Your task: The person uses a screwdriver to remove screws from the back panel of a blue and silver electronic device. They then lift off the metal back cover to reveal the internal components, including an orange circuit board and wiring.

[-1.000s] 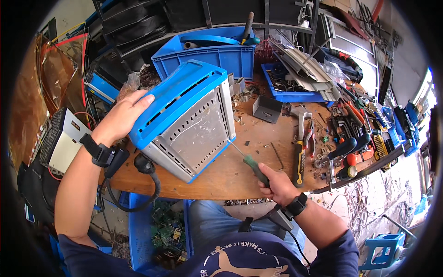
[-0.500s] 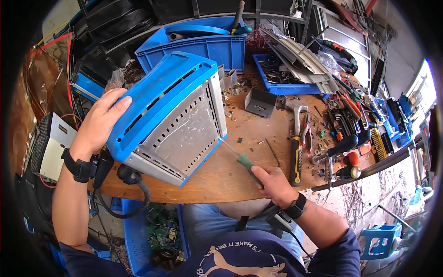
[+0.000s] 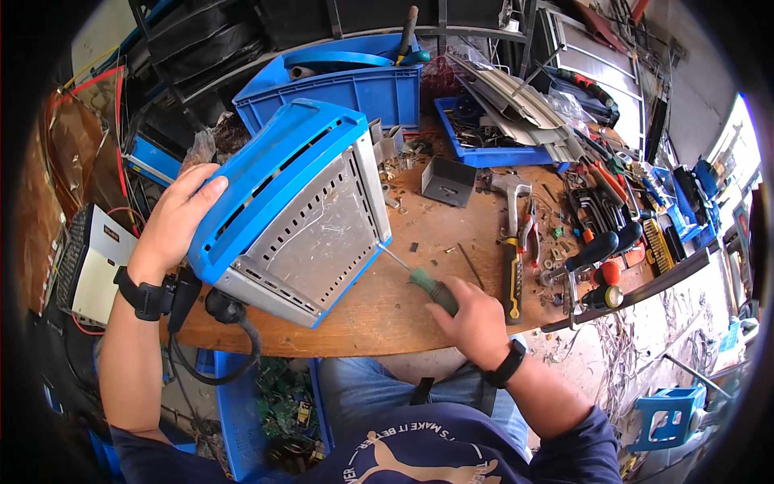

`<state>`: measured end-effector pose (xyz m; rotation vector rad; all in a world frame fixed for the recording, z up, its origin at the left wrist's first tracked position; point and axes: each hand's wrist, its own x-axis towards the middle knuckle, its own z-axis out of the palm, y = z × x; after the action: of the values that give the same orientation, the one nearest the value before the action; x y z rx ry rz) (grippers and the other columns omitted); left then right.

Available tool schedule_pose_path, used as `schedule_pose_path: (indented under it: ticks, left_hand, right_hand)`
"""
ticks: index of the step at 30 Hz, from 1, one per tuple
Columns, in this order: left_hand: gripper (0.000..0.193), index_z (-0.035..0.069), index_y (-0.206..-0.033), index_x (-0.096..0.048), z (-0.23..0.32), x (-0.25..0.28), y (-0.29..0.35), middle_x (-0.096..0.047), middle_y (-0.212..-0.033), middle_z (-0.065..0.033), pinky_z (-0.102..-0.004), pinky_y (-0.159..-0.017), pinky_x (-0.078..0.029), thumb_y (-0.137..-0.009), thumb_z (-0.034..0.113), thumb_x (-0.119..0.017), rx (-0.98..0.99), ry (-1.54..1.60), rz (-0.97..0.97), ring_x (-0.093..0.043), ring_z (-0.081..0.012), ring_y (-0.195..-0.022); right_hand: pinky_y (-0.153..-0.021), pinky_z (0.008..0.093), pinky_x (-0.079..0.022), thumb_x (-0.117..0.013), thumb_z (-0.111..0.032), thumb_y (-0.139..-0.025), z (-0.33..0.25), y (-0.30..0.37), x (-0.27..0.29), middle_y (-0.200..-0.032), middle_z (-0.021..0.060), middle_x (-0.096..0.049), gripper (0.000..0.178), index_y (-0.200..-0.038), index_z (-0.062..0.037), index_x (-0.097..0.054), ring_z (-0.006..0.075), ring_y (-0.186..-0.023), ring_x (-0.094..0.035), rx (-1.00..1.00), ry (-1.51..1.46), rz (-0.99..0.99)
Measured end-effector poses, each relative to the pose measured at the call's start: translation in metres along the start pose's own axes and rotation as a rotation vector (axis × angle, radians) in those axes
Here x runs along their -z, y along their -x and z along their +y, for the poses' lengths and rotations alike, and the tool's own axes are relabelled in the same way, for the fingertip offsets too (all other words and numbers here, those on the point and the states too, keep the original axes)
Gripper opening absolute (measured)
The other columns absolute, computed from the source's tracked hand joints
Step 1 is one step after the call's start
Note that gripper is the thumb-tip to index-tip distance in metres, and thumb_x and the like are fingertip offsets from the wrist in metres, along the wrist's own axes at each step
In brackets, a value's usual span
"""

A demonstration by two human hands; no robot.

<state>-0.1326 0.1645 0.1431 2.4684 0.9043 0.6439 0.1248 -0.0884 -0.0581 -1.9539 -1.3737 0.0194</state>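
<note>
A boxy device [image 3: 314, 226] with a blue frame and a slotted, scratched metal panel stands tilted at the left of the workbench. My left hand [image 3: 173, 216] grips its upper left edge, thumb lying on the blue frame and the other fingers partly hidden behind it. In my right hand [image 3: 474, 323] is a screwdriver [image 3: 423, 280] with a green handle, its fingers wrapped round the grip. The shaft points up and left, and its tip meets the lower right corner of the casing. A black cable [image 3: 251, 343] hangs from a plug at the device's lower left.
On the wooden bench [image 3: 379, 323] lie a hammer [image 3: 513, 266], pliers [image 3: 529, 230], a black bracket [image 3: 448, 181] and small scraps. Blue bins [image 3: 355, 93] stand behind, with hand tools [image 3: 605, 202] at the right. Below the bench edge, a blue crate [image 3: 242, 423] holds circuit boards.
My right hand has rolled over on the screwdriver handle, the back of the hand now showing more. The tip stays at the casing's corner. The device's top edge sits slightly lower.
</note>
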Motion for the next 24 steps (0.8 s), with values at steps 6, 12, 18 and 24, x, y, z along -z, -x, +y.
schedule_pose_path:
  ticks: [6, 12, 18, 24]
  left_hand:
    - [0.046, -0.005, -0.115, -0.059, 0.0, 0.0, -0.002, -0.059, -0.107, -0.0138, -0.0311, -0.089, -0.043, -0.096, 0.036, -0.052, 0.002, -0.025, 0.004, -0.056, -0.0213, -0.1]
    - [0.046, -0.006, -0.115, -0.058, 0.0, -0.002, 0.0, -0.058, -0.108, -0.015, -0.0321, -0.09, -0.043, -0.096, 0.035, -0.051, 0.0, -0.05, 0.011, -0.056, -0.0234, -0.101]
    - [0.047, -0.007, -0.114, -0.058, 0.005, -0.002, 0.0, -0.058, -0.109, -0.0157, -0.033, -0.091, -0.042, -0.096, 0.036, -0.05, -0.015, -0.078, 0.009, -0.056, -0.0248, -0.102]
    - [0.046, -0.006, -0.114, -0.058, -0.002, 0.0, -0.001, -0.058, -0.109, -0.0161, -0.0329, -0.093, -0.041, -0.096, 0.035, -0.051, -0.03, -0.063, 0.008, -0.055, -0.0257, -0.104]
  right_hand:
    - [-0.042, 0.0249, -0.03, -0.059, -0.038, -0.094, 0.009, -0.014, 0.011, -0.08, 0.0018, -0.053, 0.027, -0.103, -0.013, -0.056, 0.0153, -0.055, -0.046, -1.108, -1.283, -0.235]
    - [-0.039, 0.022, -0.026, -0.053, -0.036, -0.098, -0.001, -0.017, 0.018, -0.081, 0.0063, -0.056, 0.03, -0.104, -0.007, -0.054, 0.0104, -0.05, -0.042, -1.097, -1.421, -0.322]
    - [-0.045, 0.0303, -0.039, -0.059, -0.024, -0.093, 0.011, -0.008, 0.008, -0.082, 0.0082, -0.058, 0.024, -0.109, -0.0057, -0.058, 0.0177, -0.055, -0.051, -0.488, -0.765, -0.205]
    - [-0.068, 0.0408, -0.051, -0.069, -0.016, -0.08, -0.011, -0.019, 0.023, -0.1, 0.0149, -0.058, 0.038, -0.116, -0.0069, -0.06, 0.0343, -0.087, -0.06, 0.323, 0.251, -0.176]
